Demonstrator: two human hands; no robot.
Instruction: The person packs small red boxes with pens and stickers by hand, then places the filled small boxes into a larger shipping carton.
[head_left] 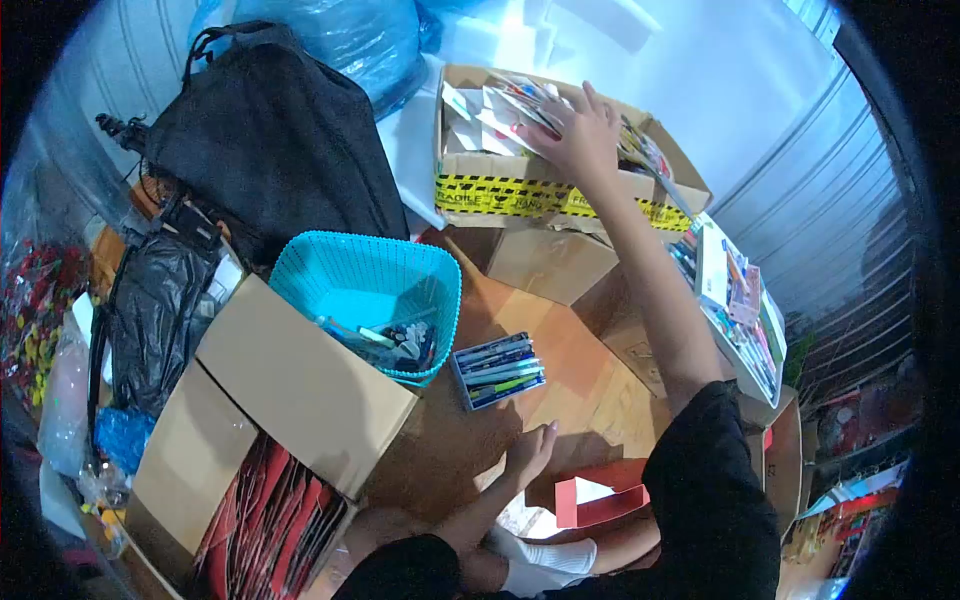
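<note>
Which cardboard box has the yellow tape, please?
The box at the right hand: yellow tape crosses its front. Other boxes, like the lower-left box, show none.

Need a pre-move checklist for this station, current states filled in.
1. Right hand grip: cannot tell, fingertips are among the contents of the taped box.
2. Taped box open: ok.
3. Left hand free: ok, nothing visible in it.
4. Pen box open: ok, pens exposed.
5. Turquoise basket empty: not ok, items inside.
6. Large carton closed: not ok, red items showing.
</note>
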